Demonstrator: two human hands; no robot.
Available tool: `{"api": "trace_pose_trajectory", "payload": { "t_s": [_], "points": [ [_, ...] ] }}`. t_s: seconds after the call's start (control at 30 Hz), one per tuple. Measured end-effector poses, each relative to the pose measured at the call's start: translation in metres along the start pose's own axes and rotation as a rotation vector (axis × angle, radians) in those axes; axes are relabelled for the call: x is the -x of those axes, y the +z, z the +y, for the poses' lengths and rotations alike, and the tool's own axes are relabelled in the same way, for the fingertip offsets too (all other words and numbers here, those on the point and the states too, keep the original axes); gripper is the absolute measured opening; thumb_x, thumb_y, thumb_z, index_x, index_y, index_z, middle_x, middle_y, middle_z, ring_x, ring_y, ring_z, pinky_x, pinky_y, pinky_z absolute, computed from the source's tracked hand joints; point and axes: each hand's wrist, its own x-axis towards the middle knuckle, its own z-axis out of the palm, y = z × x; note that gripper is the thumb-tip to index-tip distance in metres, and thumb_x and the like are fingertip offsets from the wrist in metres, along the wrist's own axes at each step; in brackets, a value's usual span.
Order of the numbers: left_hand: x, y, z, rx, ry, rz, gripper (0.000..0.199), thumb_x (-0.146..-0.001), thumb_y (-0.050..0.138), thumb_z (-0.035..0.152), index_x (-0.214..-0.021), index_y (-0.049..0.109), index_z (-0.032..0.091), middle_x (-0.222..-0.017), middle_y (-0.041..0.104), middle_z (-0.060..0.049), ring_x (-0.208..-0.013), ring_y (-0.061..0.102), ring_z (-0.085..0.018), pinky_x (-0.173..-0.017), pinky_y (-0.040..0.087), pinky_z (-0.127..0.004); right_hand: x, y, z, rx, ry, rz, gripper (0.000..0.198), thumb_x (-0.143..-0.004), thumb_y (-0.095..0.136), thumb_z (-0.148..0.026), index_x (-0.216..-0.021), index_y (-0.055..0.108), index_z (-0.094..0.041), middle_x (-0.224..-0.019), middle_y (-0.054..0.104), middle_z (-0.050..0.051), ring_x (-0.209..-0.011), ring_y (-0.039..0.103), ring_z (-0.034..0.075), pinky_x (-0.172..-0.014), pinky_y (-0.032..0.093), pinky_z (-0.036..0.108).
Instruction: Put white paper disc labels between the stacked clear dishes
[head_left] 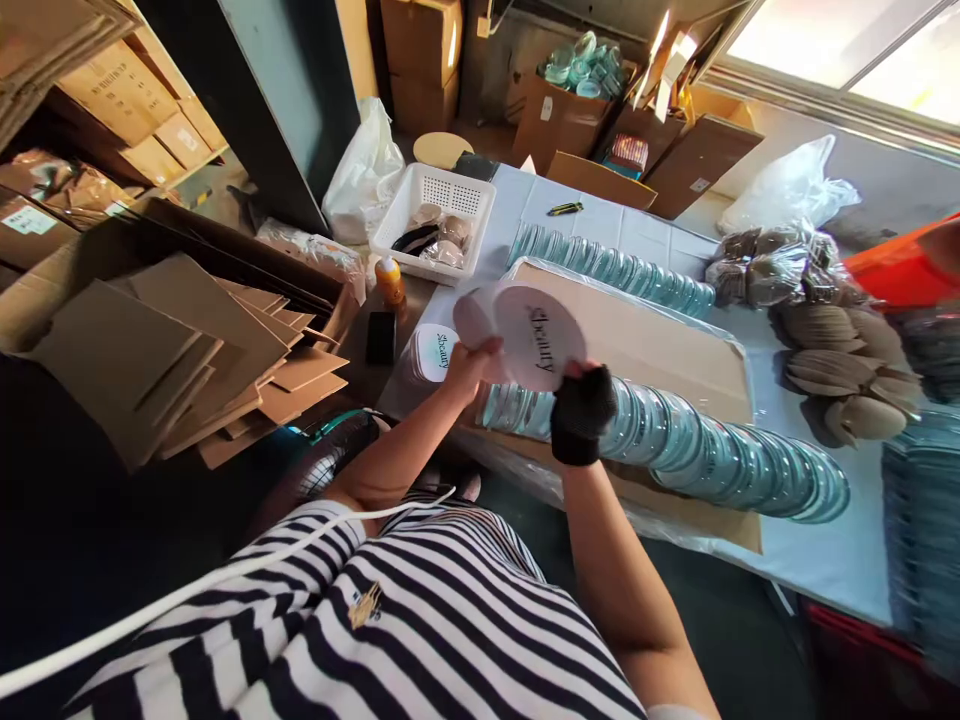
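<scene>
Above the bench (817, 558), one round printed card (538, 335) lies between left hand (469, 370) and right hand (584, 408), each grip pinching its edge.

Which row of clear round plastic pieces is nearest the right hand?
The front row of clear round plastic pieces, right by the black-gloved right hand; the back row lies beyond the flat brown cardboard.

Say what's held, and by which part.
Round white "beauty" card, gripped at its lower-right edge by the gloved right hand. The left hand is at its left edge, with a blurred pale disc; that grip is unclear.
</scene>
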Motion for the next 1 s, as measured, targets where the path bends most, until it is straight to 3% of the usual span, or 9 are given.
{"api": "trace_pose_trajectory", "payload": {
  "t_s": [0.1, 0.17, 0.3, 0.4, 0.47, 0.53, 0.6, 0.73, 1.0],
  "points": [
    [-0.040, -0.038, 0.004, -0.087, 0.115, 0.128, 0.045, -0.068, 0.078, 0.040, -0.103, 0.068, 0.014, -0.106, 0.074, -0.011, -0.106, 0.068, -0.027, -0.094, 0.055, -0.042, 0.006, -0.032, 0.012, 0.134, 0.082, 0.100, 0.043, -0.093, 0.038, -0.045, -0.089, 0.066, -0.013, -0.082, 0.067, 0.015, -0.077, 0.064, 0.025, -0.071, 0.054, 0.039],
    [-0.066, -0.066, 0.004, -0.352, 0.096, 0.229, 0.049, -0.070, 0.077, 0.031, -0.113, 0.065, 0.013, -0.114, 0.071, -0.014, -0.109, 0.067, -0.028, -0.097, 0.053, -0.043, 0.023, -0.058, 0.013, 0.193, 0.033, -0.015, 0.045, -0.094, 0.040, -0.045, -0.100, 0.068, -0.011, -0.086, 0.069, 0.015, -0.077, 0.065, 0.024, -0.069, 0.053, 0.036],
    [-0.089, -0.113, -0.004, -1.033, -0.064, 0.395, 0.094, -0.068, 0.081, 0.021, -0.150, 0.035, 0.017, -0.139, 0.056, -0.019, -0.124, 0.058, -0.036, -0.105, 0.045, -0.052, 0.065, -0.091, 0.000, 0.260, -0.017, -0.328, 0.044, -0.097, 0.038, -0.040, -0.122, 0.066, -0.014, -0.093, 0.074, 0.012, -0.074, 0.068, 0.021, -0.061, 0.050, 0.028],
    [-0.086, -0.128, -0.012, -1.320, -0.110, 0.437, 0.111, -0.068, 0.083, 0.036, -0.157, 0.019, 0.018, -0.150, 0.042, -0.025, -0.136, 0.044, -0.042, -0.108, 0.038, -0.058, 0.086, -0.095, -0.011, 0.304, 0.015, -0.470, 0.045, -0.098, 0.038, -0.036, -0.128, 0.064, -0.017, -0.093, 0.075, 0.009, -0.069, 0.068, 0.018, -0.058, 0.047, 0.025],
    [-0.080, -0.124, -0.014, -1.377, -0.012, 0.446, 0.117, -0.064, 0.086, 0.041, -0.156, 0.019, 0.015, -0.158, 0.026, -0.026, -0.146, 0.027, -0.043, -0.114, 0.028, -0.060, 0.091, -0.090, -0.015, 0.312, 0.020, -0.524, 0.045, -0.097, 0.038, -0.034, -0.131, 0.063, -0.019, -0.091, 0.075, 0.008, -0.064, 0.067, 0.017, -0.055, 0.045, 0.025],
    [-0.072, -0.108, -0.015, -1.287, 0.170, 0.351, 0.112, -0.066, 0.084, 0.041, -0.155, 0.022, 0.014, -0.163, 0.014, -0.024, -0.152, 0.014, -0.039, -0.120, 0.015, -0.057, 0.093, -0.083, -0.017, 0.318, 0.013, -0.552, 0.046, -0.095, 0.039, -0.033, -0.133, 0.062, -0.020, -0.087, 0.075, 0.007, -0.060, 0.064, 0.017, -0.052, 0.043, 0.026],
    [-0.059, -0.084, -0.017, -1.045, 0.307, 0.109, 0.093, -0.074, 0.077, 0.044, -0.151, 0.034, 0.014, -0.163, 0.019, -0.021, -0.153, 0.014, -0.032, -0.123, 0.010, -0.048, 0.091, -0.075, -0.021, 0.337, 0.004, -0.562, 0.046, -0.094, 0.040, -0.030, -0.133, 0.062, -0.020, -0.085, 0.075, 0.007, -0.059, 0.063, 0.018, -0.053, 0.041, 0.026],
    [-0.019, -0.039, -0.032, -0.519, 0.149, -0.426, 0.051, -0.082, 0.065, 0.052, -0.122, 0.064, 0.021, -0.148, 0.050, -0.013, -0.147, 0.034, -0.025, -0.122, 0.019, -0.038, 0.083, -0.056, -0.031, 0.354, -0.017, -0.585, 0.045, -0.094, 0.039, -0.027, -0.134, 0.061, -0.020, -0.085, 0.075, 0.007, -0.066, 0.065, 0.018, -0.058, 0.039, 0.026],
    [0.014, -0.020, -0.050, -0.298, 0.014, -0.298, 0.032, -0.082, 0.055, 0.031, -0.111, 0.063, 0.021, -0.143, 0.050, -0.008, -0.144, 0.036, -0.022, -0.120, 0.024, -0.035, 0.071, 0.010, -0.018, 0.351, 0.125, -0.661, 0.042, -0.097, 0.044, -0.036, -0.132, 0.056, -0.017, -0.083, 0.073, 0.007, -0.069, 0.065, 0.018, -0.057, 0.031, 0.026]
  ]
}}
